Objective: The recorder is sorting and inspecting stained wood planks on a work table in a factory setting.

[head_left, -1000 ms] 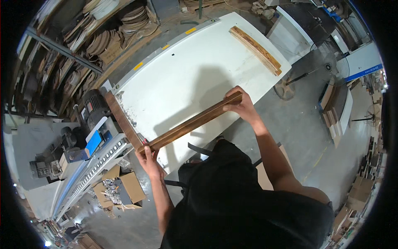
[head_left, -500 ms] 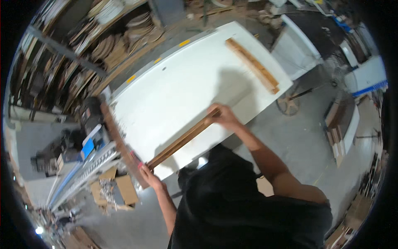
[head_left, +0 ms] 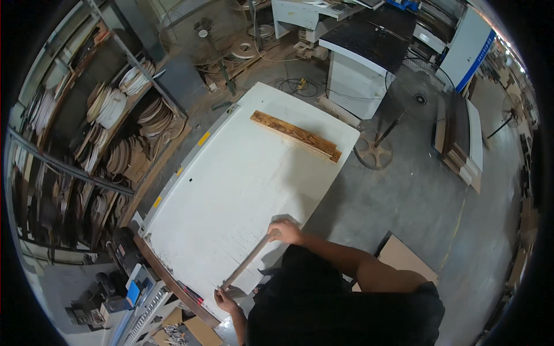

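A narrow wooden strip [head_left: 247, 264] slants across the near side of the white-topped table [head_left: 213, 207], with a pale greyish-brown face or edge showing. My right hand [head_left: 286, 232] is closed around its far end. At the near end my left hand [head_left: 225, 301] pinches the strip near the table's brown front edge. Toward the table's far end lies a small stack of wooden strips [head_left: 295, 137] with dark-grained brown tops, apart from both hands. Beside the left hand, a few red and dark slim tools [head_left: 191, 294] rest by the table edge; their kind cannot be made out.
Shelves of curved boards [head_left: 107, 106] line the left. A pedestal fan [head_left: 419, 99] and a black-topped cabinet [head_left: 369, 40] stand beyond the table. Leaning panels [head_left: 461, 138] are at the right. Below left are a machine [head_left: 124, 251] and an open cardboard box [head_left: 199, 331].
My view has turned, bringing more of the far area into sight. The strip, still in both hands, now shows a paler, narrower side instead of its brown face.
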A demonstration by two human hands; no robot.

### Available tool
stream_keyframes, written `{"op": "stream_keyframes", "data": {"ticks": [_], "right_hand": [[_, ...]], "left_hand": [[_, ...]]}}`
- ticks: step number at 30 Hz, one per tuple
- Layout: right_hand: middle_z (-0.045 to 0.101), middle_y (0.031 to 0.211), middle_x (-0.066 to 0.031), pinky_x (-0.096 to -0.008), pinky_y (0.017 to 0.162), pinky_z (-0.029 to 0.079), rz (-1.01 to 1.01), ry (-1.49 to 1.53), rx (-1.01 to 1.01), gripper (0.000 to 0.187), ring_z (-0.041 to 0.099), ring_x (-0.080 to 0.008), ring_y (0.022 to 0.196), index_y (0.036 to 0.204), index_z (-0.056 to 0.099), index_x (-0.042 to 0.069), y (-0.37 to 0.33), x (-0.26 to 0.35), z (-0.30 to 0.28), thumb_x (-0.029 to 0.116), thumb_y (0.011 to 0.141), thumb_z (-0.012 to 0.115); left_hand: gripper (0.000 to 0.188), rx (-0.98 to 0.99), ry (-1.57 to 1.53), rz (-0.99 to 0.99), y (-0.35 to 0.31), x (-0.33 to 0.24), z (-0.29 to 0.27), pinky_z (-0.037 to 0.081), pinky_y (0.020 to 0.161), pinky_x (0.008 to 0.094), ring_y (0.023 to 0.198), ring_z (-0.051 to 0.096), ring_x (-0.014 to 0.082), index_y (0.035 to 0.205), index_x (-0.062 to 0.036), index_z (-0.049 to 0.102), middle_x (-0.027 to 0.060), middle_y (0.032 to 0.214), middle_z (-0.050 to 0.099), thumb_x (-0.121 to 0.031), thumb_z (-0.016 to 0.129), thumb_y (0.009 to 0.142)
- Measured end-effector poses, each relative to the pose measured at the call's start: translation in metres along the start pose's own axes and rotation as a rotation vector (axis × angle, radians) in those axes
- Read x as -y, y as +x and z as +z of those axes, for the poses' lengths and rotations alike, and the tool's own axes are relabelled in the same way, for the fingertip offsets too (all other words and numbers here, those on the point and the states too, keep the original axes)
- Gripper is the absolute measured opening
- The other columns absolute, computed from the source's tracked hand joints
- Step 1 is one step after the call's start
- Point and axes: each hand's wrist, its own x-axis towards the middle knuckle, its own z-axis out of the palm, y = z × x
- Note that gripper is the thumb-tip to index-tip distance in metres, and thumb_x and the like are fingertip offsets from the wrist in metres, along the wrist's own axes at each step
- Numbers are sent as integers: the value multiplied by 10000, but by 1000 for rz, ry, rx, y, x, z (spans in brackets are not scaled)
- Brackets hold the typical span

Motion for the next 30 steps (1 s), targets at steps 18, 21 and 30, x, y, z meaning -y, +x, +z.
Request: {"op": "stream_keyframes", "data": {"ticks": [18,21,30], "right_hand": [[759,1006,-103,-445,924,531,-5,38,67,372,712,-315,1029,1032,735,137,5,-6,3,426,833,861],[754,968,-103,-457,888,526,-30,57,37,369,718,-323,995,1015,726,131,7,-7,6,400,808,872],[747,1025,-75,-438,964,514,59,3,103,399,708,-308,1056,1057,718,176,-1,-7,5,468,827,863]], "left_hand": [[366,347,222,347,5,-21,-44,567,913,450,988,728,308,1296,25,657,192,1076,763,-269,549,1107],[341,340,221,375,6,-18,-43,569,882,417,961,714,298,1292,28,644,188,1054,758,-249,557,1112],[427,350,-196,66,-3,0,-34,555,744,389,652,646,221,1286,79,596,131,814,694,-303,461,1149]]}}
